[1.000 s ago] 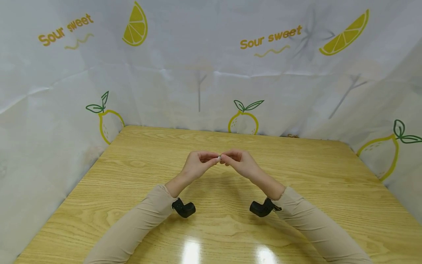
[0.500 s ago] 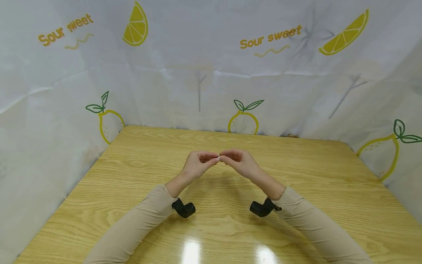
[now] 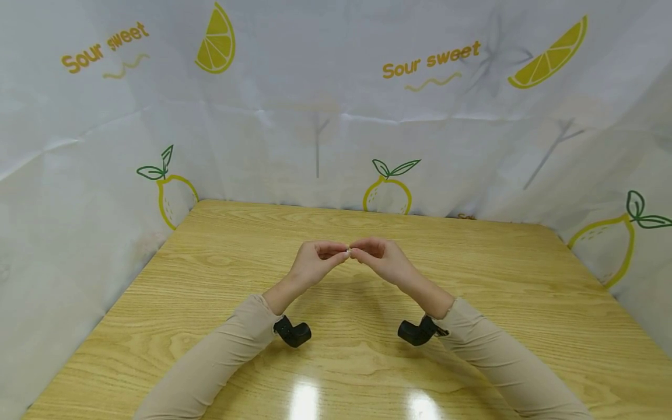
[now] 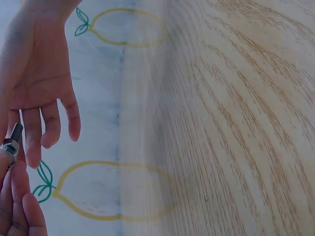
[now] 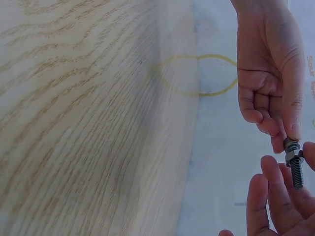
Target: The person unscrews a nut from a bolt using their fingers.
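Note:
My left hand [image 3: 310, 262] and right hand [image 3: 387, 261] meet fingertip to fingertip over the middle of the table. Between them is a small metal bolt [image 5: 297, 174], its threaded end pointing toward the right hand. Thumb and fingers of the left hand [image 5: 268, 69] pinch the bolt at its head end. A hex nut [image 5: 294, 156] sits part way along the shank, with the tip of the right thumb [image 5: 309, 153] against it and the right fingers just behind. In the left wrist view the bolt [image 4: 16, 132] and nut [image 4: 11, 143] show at the left edge.
The wood-grain table [image 3: 236, 233] spreads around both arms. A white curtain [image 3: 294, 146] printed with lemons stands behind it and along its sides. Black wrist mounts [image 3: 294, 332] hang inward from the beige sleeves [image 3: 226, 344].
The right thumb and fingertips have shifted slightly at the bolt. Both arms and the left hand stay almost where they were.

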Demonstrator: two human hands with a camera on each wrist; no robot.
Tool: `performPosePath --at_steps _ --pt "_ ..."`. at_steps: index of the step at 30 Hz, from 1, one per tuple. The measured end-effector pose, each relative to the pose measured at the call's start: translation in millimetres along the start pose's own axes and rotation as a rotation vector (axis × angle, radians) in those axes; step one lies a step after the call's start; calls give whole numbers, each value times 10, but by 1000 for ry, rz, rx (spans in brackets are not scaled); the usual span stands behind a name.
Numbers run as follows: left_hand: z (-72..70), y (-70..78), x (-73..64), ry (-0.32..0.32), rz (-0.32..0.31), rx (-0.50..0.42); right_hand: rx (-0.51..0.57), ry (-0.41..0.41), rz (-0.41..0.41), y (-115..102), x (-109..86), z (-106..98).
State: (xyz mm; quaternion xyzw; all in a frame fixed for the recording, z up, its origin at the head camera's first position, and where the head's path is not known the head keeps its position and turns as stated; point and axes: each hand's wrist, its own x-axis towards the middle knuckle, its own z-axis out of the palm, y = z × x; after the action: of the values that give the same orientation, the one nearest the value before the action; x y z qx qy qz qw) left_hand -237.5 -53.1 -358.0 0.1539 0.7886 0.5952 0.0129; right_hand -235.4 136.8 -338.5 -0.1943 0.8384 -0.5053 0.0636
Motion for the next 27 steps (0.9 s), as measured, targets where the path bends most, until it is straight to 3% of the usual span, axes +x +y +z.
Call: performPosePath --at_steps 10,18,27 --pt "-2 -2 6 2 -9 4 -10 10 -10 4 4 2" --pt "-3 3 3 -4 -21 4 9 4 34 -6 8 2" --pt "4 7 1 2 -17 1 -6 11 8 -5 2 -10"
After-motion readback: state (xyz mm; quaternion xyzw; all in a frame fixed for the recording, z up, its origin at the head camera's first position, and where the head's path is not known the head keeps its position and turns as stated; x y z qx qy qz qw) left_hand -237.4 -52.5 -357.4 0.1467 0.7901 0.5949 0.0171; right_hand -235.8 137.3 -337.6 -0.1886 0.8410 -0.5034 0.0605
